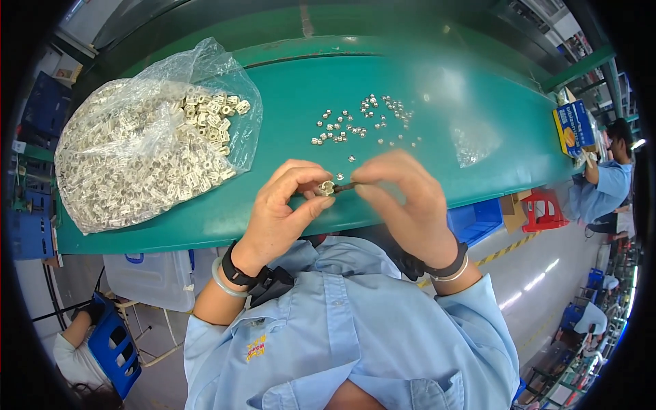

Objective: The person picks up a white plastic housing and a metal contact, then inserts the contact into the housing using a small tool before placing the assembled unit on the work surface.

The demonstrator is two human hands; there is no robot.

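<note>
Between the thumb and fingers of my left hand [283,208] is a small cream plastic part [326,187], with its hollow side showing. My right hand [408,195] is closed on a thin dark tool [347,186] whose tip meets the part; its exact kind is too small to tell. Just beyond my fingertips lies a small shiny metal piece [339,176], and another metal piece [351,158] sits a bit farther off. Many more metal pieces [336,137] are scattered across the green table [301,82].
At the left, a big clear plastic bag [236,68] gapes, full of cream plastic parts [137,164]. A flat clear plastic scrap [475,145] lies to the right. A blue and yellow box [574,128] stands at the right end. Below the table edge are a blue bin [475,222] and a red stool [544,210].
</note>
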